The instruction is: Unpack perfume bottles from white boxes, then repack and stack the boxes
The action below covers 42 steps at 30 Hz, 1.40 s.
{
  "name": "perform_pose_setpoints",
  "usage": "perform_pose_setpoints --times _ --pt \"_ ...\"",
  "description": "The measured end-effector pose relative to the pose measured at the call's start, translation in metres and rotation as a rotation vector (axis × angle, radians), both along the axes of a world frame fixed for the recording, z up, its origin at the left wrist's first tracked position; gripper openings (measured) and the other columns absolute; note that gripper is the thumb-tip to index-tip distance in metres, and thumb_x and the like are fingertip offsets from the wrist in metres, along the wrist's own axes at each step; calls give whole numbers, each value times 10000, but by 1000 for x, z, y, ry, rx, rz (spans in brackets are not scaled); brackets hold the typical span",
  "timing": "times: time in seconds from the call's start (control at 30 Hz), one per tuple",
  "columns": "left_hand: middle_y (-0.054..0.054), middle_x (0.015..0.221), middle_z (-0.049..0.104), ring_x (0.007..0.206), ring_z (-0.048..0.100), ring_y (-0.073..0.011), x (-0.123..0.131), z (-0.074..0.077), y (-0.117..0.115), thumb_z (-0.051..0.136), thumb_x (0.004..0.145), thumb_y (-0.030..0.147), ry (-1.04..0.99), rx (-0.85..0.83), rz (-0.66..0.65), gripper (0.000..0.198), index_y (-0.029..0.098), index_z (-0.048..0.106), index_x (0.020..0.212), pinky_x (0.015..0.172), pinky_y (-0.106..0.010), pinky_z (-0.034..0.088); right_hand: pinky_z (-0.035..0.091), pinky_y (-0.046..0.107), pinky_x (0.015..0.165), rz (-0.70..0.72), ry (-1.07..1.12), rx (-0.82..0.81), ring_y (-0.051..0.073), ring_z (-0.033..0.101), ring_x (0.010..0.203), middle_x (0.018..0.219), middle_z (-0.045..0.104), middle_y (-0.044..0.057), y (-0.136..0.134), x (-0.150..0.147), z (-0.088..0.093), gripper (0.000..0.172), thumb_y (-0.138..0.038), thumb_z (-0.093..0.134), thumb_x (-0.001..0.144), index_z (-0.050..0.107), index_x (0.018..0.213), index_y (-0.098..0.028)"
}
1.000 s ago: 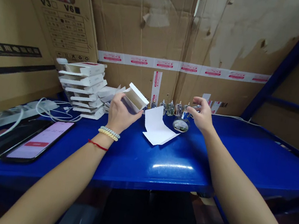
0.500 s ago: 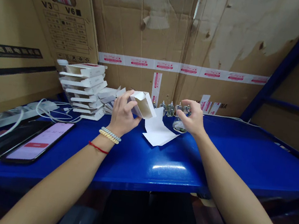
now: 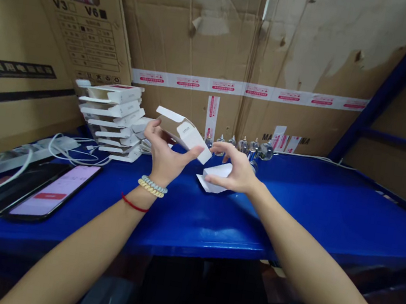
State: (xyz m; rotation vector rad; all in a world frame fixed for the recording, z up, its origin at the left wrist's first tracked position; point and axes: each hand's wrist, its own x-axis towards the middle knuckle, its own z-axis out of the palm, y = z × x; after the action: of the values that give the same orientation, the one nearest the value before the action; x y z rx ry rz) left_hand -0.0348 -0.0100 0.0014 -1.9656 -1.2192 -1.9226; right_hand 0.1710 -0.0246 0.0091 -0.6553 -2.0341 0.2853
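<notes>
White paperboard carton [image 3: 190,136] — likely light, crushable; hold by side walls. Left hand [image 3: 166,160] gripping it — right hand [image 3: 240,172] spread.

A small white box [image 3: 190,137] is held in the left hand [image 3: 167,159], clear of the blue tabletop [image 3: 313,205]. It tilts, its long side sloping down to the right, the thumb lying along its lower edge. A narrow flap juts out at its upper left, and a shadowed, brownish inside shows in part beneath. A few dark marks are printed on the white face, too small to read.

A folded piece of white card [image 3: 217,170] lies on the tabletop, near and below the box's lower end. Creases divide it into angled panels. The right hand [image 3: 236,172] covers its right part; whether the fingers grip it cannot be told.
</notes>
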Motion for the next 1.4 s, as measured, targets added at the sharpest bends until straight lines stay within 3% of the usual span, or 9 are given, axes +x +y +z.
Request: perform_pose_setpoints --times 0.13,0.23,0.33,0.43,0.6,0.73,0.93,1.3,1.4 --pt "-152 1193 541 1011 626 -262 5 -3 -3 756 644 641 76 -15 -30 989 223 150 1304 802 -405 529 503 367 820 2 36 -118 237 640 915 1012 687 78 -4 -18 -6 501 -443 761 659 576 1066 -216" --pt "-153 1230 545 1073 613 -241 9 -6 -3 599 788 658 119 37 -197 776 240 168 1279 871 -419 525 502 319 682 40 251 -348 192 613 756 876 669 30 1 -21 -7 477 -374 753 600 549 1005 -224" --pt "-153 1288 526 1123 604 -209 11 -7 -3 469 917 491 113 36 -306 524 251 190 1291 924 -414 521 435 264 530 127 580 -656 146 545 602 760 630 -6 10 -19 -2 477 -331 667 559 493 991 -228" --pt "-131 1243 544 1111 602 -213 9 -6 -4 574 855 328 186 1 -190 466 228 355 1254 906 -395 538 386 256 477 131 744 -862 139 493 532 632 576 -7 14 -12 7 370 -338 572 569 484 907 -216" --pt "-126 1164 586 1118 584 -249 9 -4 -5 655 789 248 401 119 -14 398 177 536 1163 947 -426 526 383 267 452 30 800 -1014 162 517 523 593 591 50 12 -5 16 313 -363 532 622 523 876 -182" --pt "-141 1192 622 1137 581 -288 10 -2 -7 646 794 222 552 216 107 388 168 587 1174 962 -462 494 363 244 399 -20 755 -1024 149 516 457 564 585 31 11 -7 15 367 -334 572 608 494 933 -184" --pt "-94 884 701 847 646 -232 18 -3 -10 510 840 134 842 229 90 188 167 669 933 768 -385 517 403 239 352 -110 655 -889 170 575 445 578 586 -27 10 -13 10 542 -271 648 584 414 1071 -232" --pt "-120 875 686 816 653 -242 26 -15 -6 457 795 73 855 281 99 307 111 627 1048 712 -360 513 415 246 318 -173 611 -885 186 592 423 578 584 -5 6 -17 10 460 -273 630 622 431 1033 -212" --pt "-110 840 677 797 652 -233 27 -17 -6 436 806 75 843 277 87 323 114 616 1071 705 -355 509 435 254 328 -203 618 -878 175 590 441 623 591 2 10 -17 7 524 -280 630 640 426 1115 -195"
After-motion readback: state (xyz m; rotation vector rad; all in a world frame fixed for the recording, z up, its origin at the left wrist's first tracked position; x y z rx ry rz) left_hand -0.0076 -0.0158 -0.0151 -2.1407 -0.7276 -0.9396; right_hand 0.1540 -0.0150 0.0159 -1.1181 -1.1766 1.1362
